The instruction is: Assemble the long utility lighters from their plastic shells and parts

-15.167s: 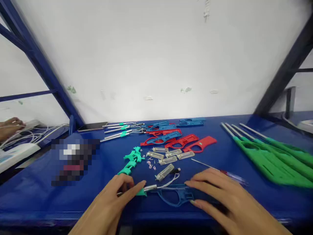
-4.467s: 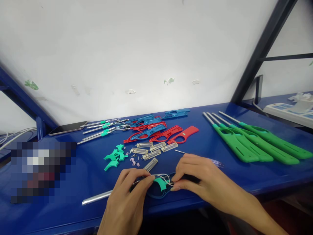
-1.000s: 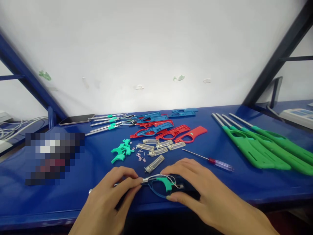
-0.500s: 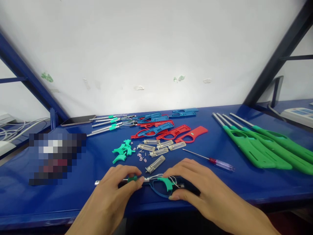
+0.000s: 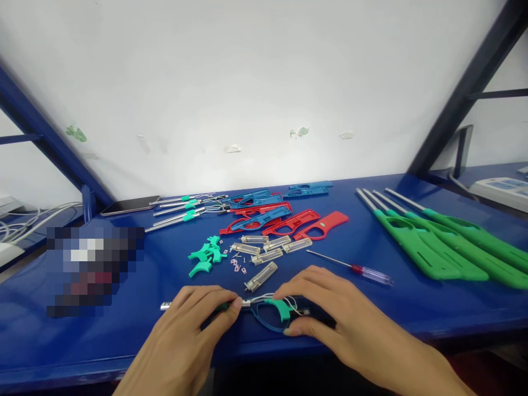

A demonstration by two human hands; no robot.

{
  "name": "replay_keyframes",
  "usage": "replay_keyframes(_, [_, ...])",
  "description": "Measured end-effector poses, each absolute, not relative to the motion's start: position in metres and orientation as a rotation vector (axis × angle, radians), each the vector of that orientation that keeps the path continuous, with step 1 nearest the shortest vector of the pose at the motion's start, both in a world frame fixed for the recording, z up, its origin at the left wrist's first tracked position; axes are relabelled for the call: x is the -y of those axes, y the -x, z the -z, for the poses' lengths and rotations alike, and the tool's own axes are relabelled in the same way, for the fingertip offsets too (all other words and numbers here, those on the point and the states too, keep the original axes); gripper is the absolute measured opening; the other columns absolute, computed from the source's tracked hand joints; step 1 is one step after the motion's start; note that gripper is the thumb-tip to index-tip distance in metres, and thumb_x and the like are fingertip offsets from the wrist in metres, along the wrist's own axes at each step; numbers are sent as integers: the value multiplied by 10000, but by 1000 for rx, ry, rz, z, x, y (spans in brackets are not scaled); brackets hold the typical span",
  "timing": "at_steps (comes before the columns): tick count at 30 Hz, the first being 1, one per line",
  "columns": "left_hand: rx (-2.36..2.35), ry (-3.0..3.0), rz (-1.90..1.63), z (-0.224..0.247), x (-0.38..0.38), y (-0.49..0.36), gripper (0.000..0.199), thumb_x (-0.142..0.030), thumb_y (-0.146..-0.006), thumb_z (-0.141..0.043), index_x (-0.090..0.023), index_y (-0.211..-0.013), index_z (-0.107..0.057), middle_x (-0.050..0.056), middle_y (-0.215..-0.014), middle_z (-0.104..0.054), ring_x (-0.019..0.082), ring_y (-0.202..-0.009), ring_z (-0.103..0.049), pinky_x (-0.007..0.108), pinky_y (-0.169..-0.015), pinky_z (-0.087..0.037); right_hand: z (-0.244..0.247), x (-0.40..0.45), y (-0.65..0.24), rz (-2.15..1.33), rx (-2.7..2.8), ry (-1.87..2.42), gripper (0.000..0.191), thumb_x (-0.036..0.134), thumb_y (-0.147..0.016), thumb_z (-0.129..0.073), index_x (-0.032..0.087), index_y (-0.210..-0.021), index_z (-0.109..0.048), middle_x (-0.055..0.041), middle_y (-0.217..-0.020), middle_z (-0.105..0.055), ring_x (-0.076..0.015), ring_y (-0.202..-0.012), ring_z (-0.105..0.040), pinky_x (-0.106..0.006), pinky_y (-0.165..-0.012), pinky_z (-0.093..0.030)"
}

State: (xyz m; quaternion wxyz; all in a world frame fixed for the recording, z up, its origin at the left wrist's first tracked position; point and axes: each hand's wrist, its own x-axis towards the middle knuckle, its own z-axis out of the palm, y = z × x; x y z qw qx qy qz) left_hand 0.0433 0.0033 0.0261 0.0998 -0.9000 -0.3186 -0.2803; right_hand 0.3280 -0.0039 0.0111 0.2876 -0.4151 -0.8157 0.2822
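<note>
Near the front edge lies a blue lighter shell [image 5: 264, 323] with a metal tube [image 5: 165, 306] pointing left. A teal trigger [image 5: 282, 309] sits in its loop, with white wires [image 5: 259, 297] above it. My left hand [image 5: 198, 324] is closed on the tube, thumb and forefinger near its inner end, covering a green collar. My right hand [image 5: 330, 308] grips the shell's handle end, fingertips above and thumb below the trigger; the handle itself is mostly hidden.
Behind are teal triggers [image 5: 200, 268], clear fuel tanks [image 5: 261, 276], red shells [image 5: 328, 224], blue shells [image 5: 307, 190] and wired tubes [image 5: 177, 219]. To the right lie a screwdriver [image 5: 371, 274] and green lighters [image 5: 429, 247]. A phone [image 5: 130, 205] lies at the back left.
My left fingers have closed down over the green collar, hiding more of it. My right hand keeps its hold. The view has shifted slightly.
</note>
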Motion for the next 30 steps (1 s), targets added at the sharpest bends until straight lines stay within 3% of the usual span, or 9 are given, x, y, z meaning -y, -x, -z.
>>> replay_keyframes(4, [924, 2668, 829, -22, -4, -41, 409, 6, -951, -497, -247, -1148, -750, 19, -1077, -804, 180, -926, -747, 288, -802, -605, -9, 4, -327, -755, 2172, 1117, 339, 252, -1027, -744, 394, -1321, -654, 16, -1265, -693, -208, -1238, -654, -366, -1155, -477])
replay_keyframes(11, [968, 2701, 824, -23, -3, -44, 407, 15, -950, -485, -237, -1131, -747, 38, -1074, -780, 188, -914, -732, 298, -788, -611, -11, 4, -327, -765, 2173, 1133, 347, 251, -1021, -753, 399, -1318, -653, 34, -1249, -702, -196, -1230, -658, -350, -1141, -485])
replay_keyframes(15, [1038, 2718, 854, -25, 3, -47, 285, -67, -1008, -521, -228, -1146, -712, 52, -1101, -746, 196, -986, -712, 298, -847, -618, -11, 4, -328, -779, 2177, 1129, 326, 261, -1034, -736, 389, -1324, -660, 29, -1268, -705, -195, -1242, -654, -354, -1161, -477])
replay_keyframes(21, [1112, 2653, 902, -15, 3, -62, 152, -128, -1060, -558, -204, -1079, -689, 76, -1095, -703, 216, -998, -693, 326, -873, -620, -3, 4, -330, -708, 2185, 1162, 421, 363, -1043, -719, 377, -1456, -635, -15, -1350, -697, -234, -1301, -634, -417, -1205, -458])
replay_keyframes(24, [1133, 2640, 976, -6, 0, -70, 228, -124, -1102, -473, -207, -1044, -678, 57, -1055, -691, 177, -908, -714, 282, -821, -623, -4, 4, -330, -715, 2191, 1146, 394, 383, -1038, -725, 333, -1427, -683, -26, -1317, -713, -226, -1253, -655, -374, -1166, -491])
replay_keyframes(30, [1092, 2660, 988, -4, -3, -73, 370, -47, -1082, -413, -252, -1250, -671, 35, -1113, -682, 136, -917, -738, 202, -765, -613, -10, 2, -330, -739, 2186, 1114, 375, 376, -1034, -738, 355, -1407, -712, 6, -1285, -721, -183, -1198, -662, -286, -1096, -515])
